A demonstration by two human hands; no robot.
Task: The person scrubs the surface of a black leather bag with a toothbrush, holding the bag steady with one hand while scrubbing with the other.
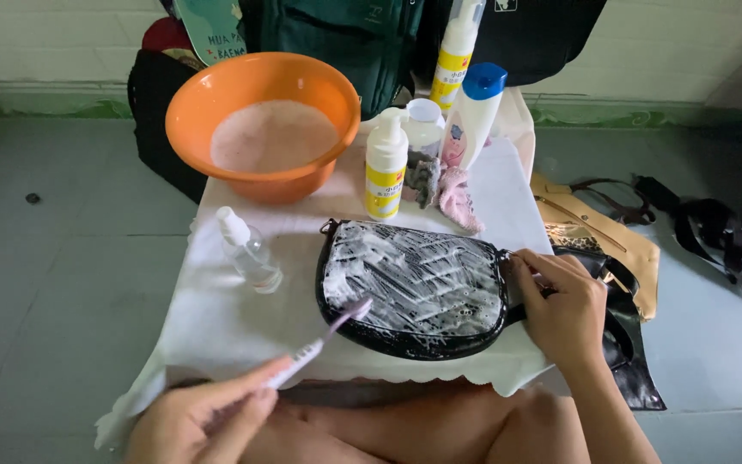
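Black handbag [414,288] is lying flat in the middle of the table [216,318], on the white cloth, and its whole front is smeared with white foam in streaks. My left hand [195,421] has a closed grip on the handle end of a toothbrush [315,345], thumb and fingers pinched round it, and the bristle head sits right on the lower left edge of the bag, in the foam. My right hand [564,305] is clamped over the right end of the bag, fingers curled down on the rim where the strap comes off, so that grip is shut on the bag itself.

Stuff around it: a small clear spray bottle [249,251] lying tilted just left of the bag, an orange basin [264,125] with cloudy pinkish water behind that, a white pump bottle with a yellow label [386,167] standing just behind the bag, and a taller white bottle with a blue cap [472,116] beside it. A pink rag [459,199] is bunched next to those. On the floor to the right there's a tan bag [599,236] and some dark straps [723,241].
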